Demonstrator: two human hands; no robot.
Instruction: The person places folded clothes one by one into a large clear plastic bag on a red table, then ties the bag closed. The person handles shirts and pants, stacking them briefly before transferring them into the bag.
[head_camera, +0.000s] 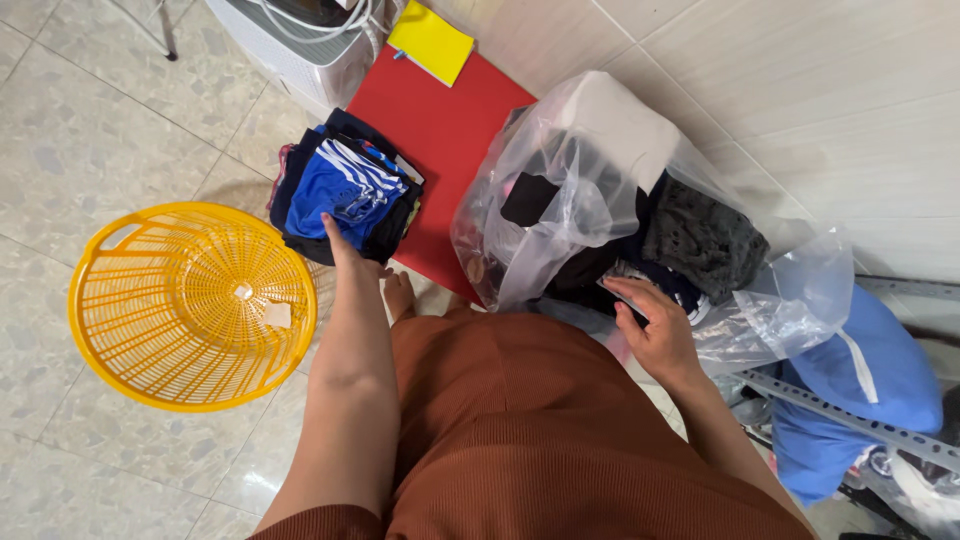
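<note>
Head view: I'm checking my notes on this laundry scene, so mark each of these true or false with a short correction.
1. The left hand rests on the pile of folded clothes. True.
2. The yellow basket is full of clothes. False: it holds only small scraps.
3. The right hand reaches into the clear plastic bag. True.
4. The pile of folded clothes sits inside the yellow basket. False: it lies beside it, on the red board.

A yellow plastic basket (190, 305) sits on the tiled floor (80, 110), holding only a couple of small white scraps. Up top, a yellow notebook (432, 41) lies on a red board (450, 120), just beside a white appliance (300, 55). Far right, a blue bag (870, 375) rests against metal rails (850, 420).
</note>
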